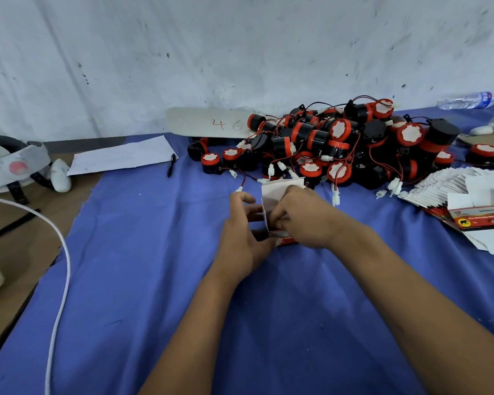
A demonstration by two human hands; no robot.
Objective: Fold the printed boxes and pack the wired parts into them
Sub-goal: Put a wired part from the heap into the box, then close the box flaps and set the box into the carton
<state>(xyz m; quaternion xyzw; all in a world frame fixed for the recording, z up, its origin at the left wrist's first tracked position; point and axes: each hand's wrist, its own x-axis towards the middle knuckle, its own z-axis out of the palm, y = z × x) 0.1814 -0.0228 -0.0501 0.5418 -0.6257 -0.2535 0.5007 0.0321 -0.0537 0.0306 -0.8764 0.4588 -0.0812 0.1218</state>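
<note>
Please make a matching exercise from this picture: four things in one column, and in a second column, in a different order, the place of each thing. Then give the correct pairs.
Things:
1. pen
2. water bottle
3. box
4. flat boxes

Places:
A. between both hands, at the middle of the blue cloth
B. fanned out at the right edge, right of the pile of wired parts
C. lying by the wall, far right
D. beside the sheet of paper, left of the pile

Pairs: 1-D, 2-C, 3-A, 4-B
</note>
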